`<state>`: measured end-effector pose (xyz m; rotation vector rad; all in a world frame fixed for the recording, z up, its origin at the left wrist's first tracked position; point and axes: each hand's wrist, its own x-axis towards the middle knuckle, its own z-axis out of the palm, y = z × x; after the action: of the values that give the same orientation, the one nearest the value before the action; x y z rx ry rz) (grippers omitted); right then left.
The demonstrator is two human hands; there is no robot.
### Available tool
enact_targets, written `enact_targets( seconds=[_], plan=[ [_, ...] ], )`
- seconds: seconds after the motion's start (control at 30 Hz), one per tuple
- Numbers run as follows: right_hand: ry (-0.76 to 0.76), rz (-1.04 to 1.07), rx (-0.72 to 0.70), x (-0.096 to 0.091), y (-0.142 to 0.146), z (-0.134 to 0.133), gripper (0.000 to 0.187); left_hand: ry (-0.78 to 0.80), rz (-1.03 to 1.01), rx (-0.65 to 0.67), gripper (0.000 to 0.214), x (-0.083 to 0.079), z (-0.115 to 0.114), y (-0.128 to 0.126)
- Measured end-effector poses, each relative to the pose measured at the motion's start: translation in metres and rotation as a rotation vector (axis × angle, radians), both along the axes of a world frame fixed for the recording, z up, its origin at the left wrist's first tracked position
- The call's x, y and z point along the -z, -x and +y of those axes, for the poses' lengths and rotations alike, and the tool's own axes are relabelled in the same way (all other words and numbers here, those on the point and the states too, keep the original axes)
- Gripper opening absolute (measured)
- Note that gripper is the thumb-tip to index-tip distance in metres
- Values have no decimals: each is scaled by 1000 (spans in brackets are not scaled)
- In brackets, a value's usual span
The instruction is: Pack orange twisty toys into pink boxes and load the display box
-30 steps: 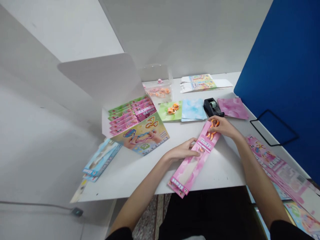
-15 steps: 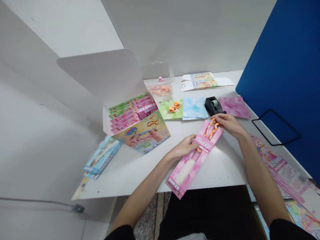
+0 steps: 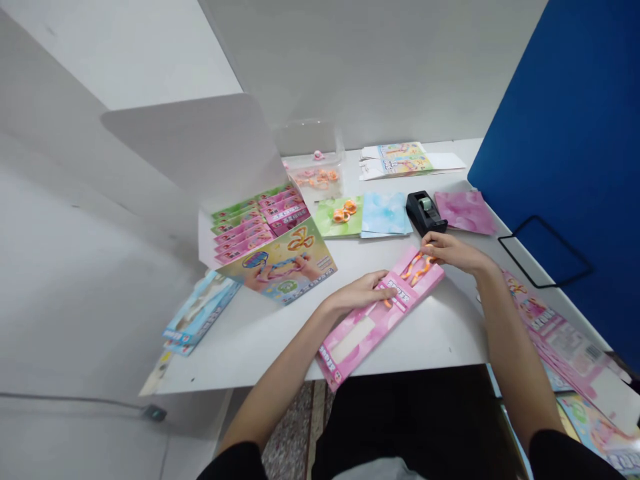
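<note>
My left hand (image 3: 361, 293) is closed around a narrow pink window box (image 3: 384, 323), its thumb lying across the printed band near the middle. The box slants over the table's front edge, near end low and to the left. An orange, yellow and white twisty toy (image 3: 419, 273) shows in the upper window, and a bit of orange shows below the band. The lower window looks pale. At the box's far end, my right hand (image 3: 453, 252) pinches the top of the toy; the fingertips partly hide it.
Left stands an open display box (image 3: 285, 267) with rows of pink and green packs, blue boxes (image 3: 203, 312) beside it. Behind are a clear bin (image 3: 320, 175) of toys, coloured cards (image 3: 385, 213), a tape dispenser (image 3: 425, 212) and flat cartons (image 3: 405, 162). Pink packaging (image 3: 565, 333) lies right.
The pink box's near end has swung left, so the box lies at a flatter slant. My left thumb sits further over the printed band. My right hand still pinches the toy at the far end.
</note>
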<state>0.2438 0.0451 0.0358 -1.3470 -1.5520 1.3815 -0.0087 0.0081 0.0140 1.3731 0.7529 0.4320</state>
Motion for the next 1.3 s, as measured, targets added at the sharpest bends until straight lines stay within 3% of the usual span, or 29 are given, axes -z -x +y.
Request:
enact_targets(
  seconds=[0.1,0.2,0.33,0.43,0.53,0.63,0.73,0.93,1.07,1.17,1.23,1.3],
  plan=[
    [107,-53,-60,-6,0,-6,35,-174,104,120,52,-3,6,5],
    [103,-144,-43,-7,-5,-21,33,-382,310,136,53,-11,3,7],
    [-69,-267,109,11,-17,-61,28,-754,605,8,53,-16,-25,3],
    [-167,-275,179,28,-23,-100,31,-959,691,-105,71,-3,-57,2],
    [-159,-336,158,38,-22,-136,32,-980,679,-54,100,16,-84,5],
    [-201,-422,147,44,-19,-161,34,-949,624,-39,93,26,-97,12],
    [-311,-480,175,48,-16,-175,33,-949,603,-33,87,26,-95,19],
    [-523,-554,158,54,-9,-192,32,-1017,687,33,82,19,-90,33],
    [-646,-565,37,54,2,-200,32,-1045,782,42,74,15,-118,19],
    [-663,-554,10,54,11,-202,29,-1133,809,-47,70,18,-143,0],
    [-655,-571,24,54,16,-202,27,-1129,839,-144,80,24,-152,-8],
    [-644,-615,18,54,19,-201,27,-1116,846,-154,85,30,-152,-8]
  ],
)
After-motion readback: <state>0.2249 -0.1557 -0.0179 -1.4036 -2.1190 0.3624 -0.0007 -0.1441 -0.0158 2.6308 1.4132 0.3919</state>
